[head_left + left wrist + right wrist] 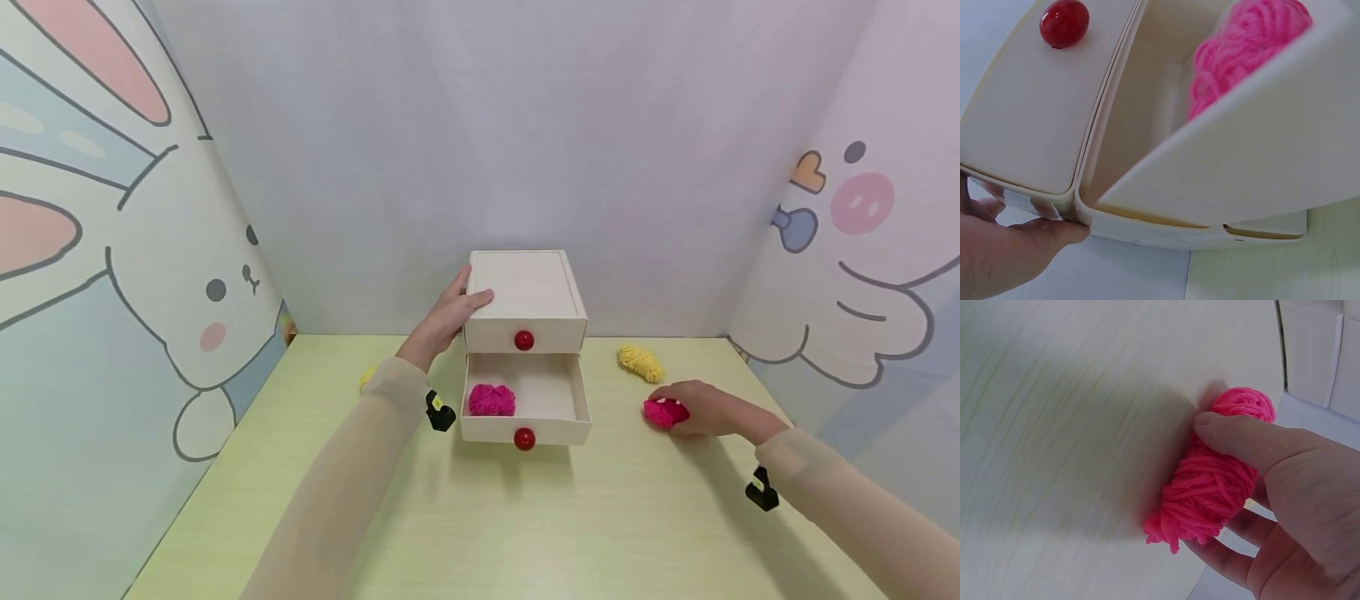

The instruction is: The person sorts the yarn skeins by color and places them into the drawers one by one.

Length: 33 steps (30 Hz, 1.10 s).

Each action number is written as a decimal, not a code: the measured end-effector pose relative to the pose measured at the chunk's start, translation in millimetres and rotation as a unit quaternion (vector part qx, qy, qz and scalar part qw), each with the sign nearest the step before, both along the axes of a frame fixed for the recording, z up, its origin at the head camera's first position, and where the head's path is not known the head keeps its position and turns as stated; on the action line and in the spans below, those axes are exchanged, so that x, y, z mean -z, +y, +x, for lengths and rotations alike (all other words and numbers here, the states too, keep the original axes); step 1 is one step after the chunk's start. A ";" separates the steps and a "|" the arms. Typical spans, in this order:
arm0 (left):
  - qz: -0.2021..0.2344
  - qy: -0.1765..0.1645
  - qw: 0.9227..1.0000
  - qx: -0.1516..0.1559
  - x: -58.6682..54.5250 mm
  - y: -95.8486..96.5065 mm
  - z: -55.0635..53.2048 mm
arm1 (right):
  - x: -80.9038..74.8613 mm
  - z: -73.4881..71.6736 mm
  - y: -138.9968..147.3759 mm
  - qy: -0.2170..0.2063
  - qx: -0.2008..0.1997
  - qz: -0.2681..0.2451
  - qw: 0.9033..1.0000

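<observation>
A small white two-drawer cabinet (525, 283) with red knobs stands on the table, its lower drawer (551, 429) pulled out and its upper drawer (491, 337) closed. Inside the lower drawer, toward its left side, lies a pink skein of yarn (491, 400). My left hand (446, 315) grips the cabinet's upper left edge, one digit across the top; the left wrist view has this hand (1016, 250) at the cabinet's corner. Over to the right, my right hand (697, 408) holds another pink skein of yarn (1213, 481) between thumb and fingers, close over the table.
A yellow skein (641, 364) lies behind my right hand, right of the cabinet. Another bit of yellow yarn (367, 377) peeks out beside my left sleeve, mostly hidden. Cloth panels with cartoon animals (217, 333) enclose the light wooden table (517, 533) at the back and sides.
</observation>
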State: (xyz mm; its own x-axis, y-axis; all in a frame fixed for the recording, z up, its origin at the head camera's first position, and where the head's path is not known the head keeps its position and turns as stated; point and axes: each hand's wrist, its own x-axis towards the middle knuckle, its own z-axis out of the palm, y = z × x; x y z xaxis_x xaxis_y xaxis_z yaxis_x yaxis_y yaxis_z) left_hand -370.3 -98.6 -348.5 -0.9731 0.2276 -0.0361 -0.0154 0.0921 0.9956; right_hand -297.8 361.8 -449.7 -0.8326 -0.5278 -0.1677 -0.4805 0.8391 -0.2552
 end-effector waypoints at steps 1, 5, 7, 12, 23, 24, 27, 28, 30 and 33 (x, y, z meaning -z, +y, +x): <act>0.000 0.000 1.000 0.000 0.0 0.0 0.0 | -0.6 0.5 -0.6 -0.002 -0.002 0.000 1.000; 0.000 0.002 1.000 0.002 0.3 0.2 0.3 | -3.5 2.6 -4.2 -0.001 -0.003 -0.003 1.000; 0.000 0.003 1.000 0.003 0.4 0.4 0.3 | -5.9 3.7 -7.6 0.003 -0.004 -0.007 1.000; 0.000 0.005 1.000 0.004 0.2 0.3 0.0 | -19.4 6.0 -21.0 0.013 -0.010 -0.022 1.000; -0.001 0.002 1.000 0.001 1.4 -0.6 -0.7 | -72.5 20.0 -59.5 0.053 -0.031 -0.028 0.998; -0.001 0.003 1.000 0.001 1.1 -0.5 -0.3 | -77.1 21.6 -63.1 0.059 -0.034 -0.029 0.997; -0.005 0.002 1.000 0.000 0.4 -0.4 0.9 | -89.7 26.2 -74.3 0.077 -0.043 -0.027 0.996; -0.006 0.002 1.000 -0.001 0.3 -0.4 1.2 | -93.9 28.0 -78.4 0.083 -0.048 -0.026 0.995; -0.007 0.001 1.000 -0.002 0.3 -0.5 1.3 | -102.0 31.9 -87.1 0.091 -0.052 -0.025 0.994; -0.007 0.000 1.000 -0.002 0.6 -0.8 1.5 | -112.2 37.6 -101.0 0.100 -0.059 -0.020 0.993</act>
